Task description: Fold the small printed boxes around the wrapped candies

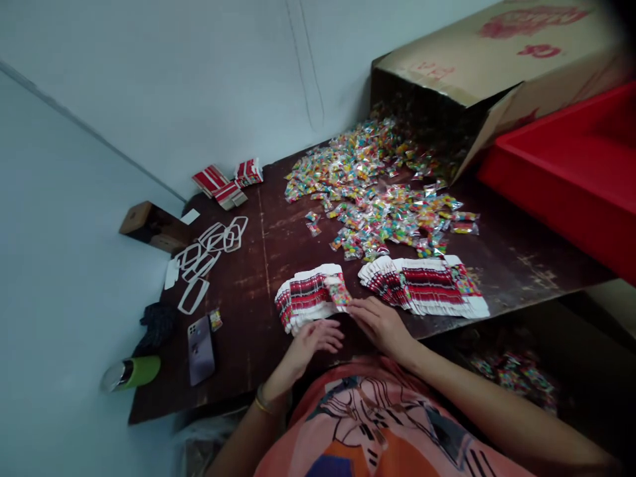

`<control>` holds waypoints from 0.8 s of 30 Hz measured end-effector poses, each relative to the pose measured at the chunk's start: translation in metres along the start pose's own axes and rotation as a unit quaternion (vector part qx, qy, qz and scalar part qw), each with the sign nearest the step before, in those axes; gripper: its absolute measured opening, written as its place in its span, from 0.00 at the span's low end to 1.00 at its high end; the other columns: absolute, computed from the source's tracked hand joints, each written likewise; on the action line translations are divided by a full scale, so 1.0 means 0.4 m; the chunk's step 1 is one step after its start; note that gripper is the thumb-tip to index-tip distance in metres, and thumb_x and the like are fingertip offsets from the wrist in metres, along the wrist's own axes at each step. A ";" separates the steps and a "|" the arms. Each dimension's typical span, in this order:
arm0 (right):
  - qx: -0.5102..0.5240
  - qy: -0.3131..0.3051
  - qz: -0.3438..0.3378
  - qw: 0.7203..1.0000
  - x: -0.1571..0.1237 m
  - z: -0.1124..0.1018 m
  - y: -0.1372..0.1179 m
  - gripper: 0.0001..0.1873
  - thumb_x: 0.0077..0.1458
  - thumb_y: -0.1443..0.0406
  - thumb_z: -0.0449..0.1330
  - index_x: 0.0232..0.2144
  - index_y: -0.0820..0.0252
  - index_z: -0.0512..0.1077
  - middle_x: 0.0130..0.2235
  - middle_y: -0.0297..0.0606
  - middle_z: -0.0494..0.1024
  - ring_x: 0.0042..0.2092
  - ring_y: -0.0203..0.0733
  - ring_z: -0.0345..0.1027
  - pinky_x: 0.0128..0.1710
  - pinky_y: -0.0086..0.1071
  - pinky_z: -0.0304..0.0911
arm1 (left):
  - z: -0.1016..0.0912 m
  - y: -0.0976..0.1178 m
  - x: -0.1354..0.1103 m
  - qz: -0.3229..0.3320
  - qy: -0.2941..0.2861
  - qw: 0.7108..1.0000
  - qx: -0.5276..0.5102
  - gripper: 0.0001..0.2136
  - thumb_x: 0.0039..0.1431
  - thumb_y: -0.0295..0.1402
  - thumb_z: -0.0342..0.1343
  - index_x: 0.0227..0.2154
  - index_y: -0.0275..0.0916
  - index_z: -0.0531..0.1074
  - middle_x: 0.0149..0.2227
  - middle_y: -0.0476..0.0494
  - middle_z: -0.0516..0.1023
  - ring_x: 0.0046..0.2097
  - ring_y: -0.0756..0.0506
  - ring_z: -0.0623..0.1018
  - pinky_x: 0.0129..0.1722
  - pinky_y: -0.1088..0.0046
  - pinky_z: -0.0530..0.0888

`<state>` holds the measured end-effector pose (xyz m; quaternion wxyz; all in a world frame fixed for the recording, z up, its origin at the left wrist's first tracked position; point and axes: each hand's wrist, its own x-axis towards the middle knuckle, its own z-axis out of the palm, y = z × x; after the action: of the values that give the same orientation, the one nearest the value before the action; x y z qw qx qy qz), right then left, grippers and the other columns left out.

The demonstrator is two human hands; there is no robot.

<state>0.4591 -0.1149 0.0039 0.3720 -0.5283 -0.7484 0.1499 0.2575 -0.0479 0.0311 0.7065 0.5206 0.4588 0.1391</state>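
Two fanned rows of flat, folded candy boxes lie on the brown table near its front edge: a left row (308,296) and a longer right row (430,285). All are red and white with printed colours. At the right end of the left row, one candy box (339,293) faces up with its candy print. My right hand (380,324) has its fingertips together at that box's near corner; part of the grip is hidden. Just in front of the left row, my left hand (315,341) is held with fingers stretched out and nothing in it.
Behind the rows spreads a heap of small wrapped candy packets (368,192), spilling from a cardboard carton (447,59). A red bin (561,165) stands at right. Leftward are white paper bands (193,296), a phone (201,350), a green bottle (142,371) and red-striped cartons (218,185).
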 end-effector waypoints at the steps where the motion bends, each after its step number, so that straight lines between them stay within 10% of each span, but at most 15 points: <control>1: 0.014 0.005 -0.030 0.999 -0.009 -0.011 -0.018 0.13 0.63 0.67 0.51 0.47 0.58 0.72 0.47 0.44 0.77 0.43 0.43 0.70 0.43 0.39 0.68 | 0.013 0.005 0.002 -0.030 -0.047 0.995 -0.087 0.22 0.58 0.49 0.51 0.43 0.34 0.74 0.35 0.35 0.79 0.36 0.42 0.78 0.37 0.64 0.73; 4: 0.033 -0.024 -0.081 0.996 -0.023 -0.026 -0.064 0.12 0.61 0.66 0.55 0.47 0.56 0.72 0.45 0.41 0.78 0.44 0.44 0.70 0.44 0.40 0.67 | 0.055 0.024 0.022 -0.039 -0.066 0.975 -0.210 0.17 0.49 0.39 0.61 0.40 0.33 0.74 0.35 0.40 0.78 0.36 0.44 0.76 0.37 0.70 0.71; 10: 0.050 0.041 0.106 0.992 0.007 -0.051 -0.038 0.10 0.60 0.65 0.56 0.43 0.57 0.72 0.48 0.46 0.74 0.48 0.48 0.66 0.47 0.45 0.66 | 0.122 0.011 0.045 -0.073 -0.083 0.985 -0.134 0.11 0.41 0.28 0.62 0.31 0.33 0.73 0.25 0.52 0.71 0.27 0.53 0.67 0.29 0.76 0.63; 18: 0.112 -0.112 0.105 0.982 0.053 -0.136 -0.028 0.07 0.57 0.60 0.60 0.35 0.55 0.77 0.61 0.41 0.63 0.64 0.53 0.49 0.60 0.54 0.50 | 0.137 0.048 0.056 -0.077 -0.116 0.978 -0.154 0.13 0.38 0.29 0.62 0.31 0.35 0.72 0.26 0.51 0.68 0.28 0.53 0.65 0.30 0.77 0.62; 21: 0.217 -0.170 0.099 0.956 0.073 -0.175 -0.016 0.12 0.59 0.59 0.58 0.28 0.57 0.76 0.58 0.40 0.67 0.59 0.49 0.58 0.57 0.47 0.58 | 0.132 0.074 0.053 -0.055 -0.209 0.968 -0.125 0.16 0.37 0.29 0.64 0.34 0.35 0.72 0.28 0.49 0.70 0.29 0.52 0.67 0.30 0.77 0.63; 24: 0.287 -0.181 0.116 0.934 0.079 -0.189 -0.003 0.13 0.59 0.58 0.57 0.29 0.59 0.76 0.49 0.41 0.72 0.49 0.44 0.68 0.48 0.37 0.65 | 0.135 0.070 0.061 0.025 -0.163 0.985 -0.048 0.18 0.38 0.33 0.67 0.34 0.35 0.72 0.28 0.50 0.70 0.29 0.51 0.67 0.30 0.76 0.64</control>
<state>0.5072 -0.0995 0.0688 0.3460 -0.4466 -0.6614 0.4933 0.3215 -0.0527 0.0452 0.7922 0.5131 0.3174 0.0918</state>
